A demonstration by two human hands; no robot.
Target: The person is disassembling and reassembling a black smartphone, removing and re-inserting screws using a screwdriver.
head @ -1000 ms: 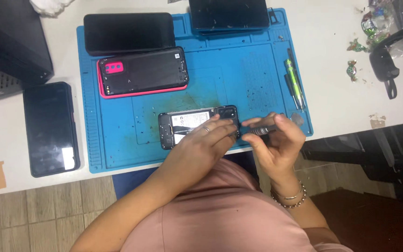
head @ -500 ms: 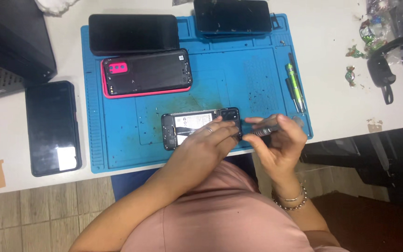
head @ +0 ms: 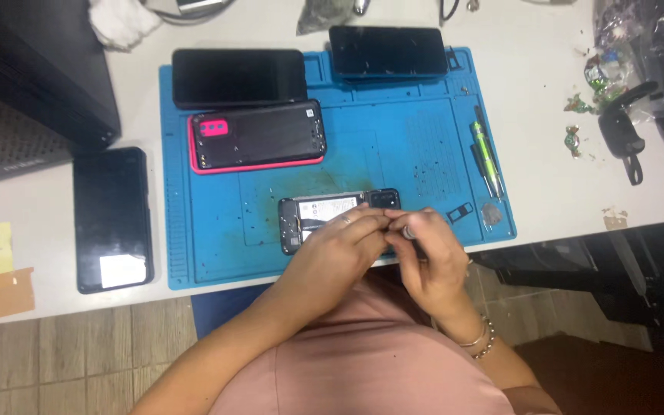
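- We see the opened phone (head: 324,215), back cover off, lying near the front edge of the blue work mat (head: 393,146).
- Our left hand (head: 343,246) rests on the phone with fingers curled narrow, steadying it.
- Our right hand (head: 432,257) is closed around a thin tool (head: 409,233) at the phone's right end.
- A pink-cased phone (head: 259,138) lies toward the mat's back left; a green pen-like tool (head: 484,150) lies along its right edge.
- A black phone (head: 113,219) sits on the desk (head: 547,115), left of the mat.

Pink-cased phone (head: 257,141), 3 black phones, green pen (head: 483,147), black fob (head: 622,131).
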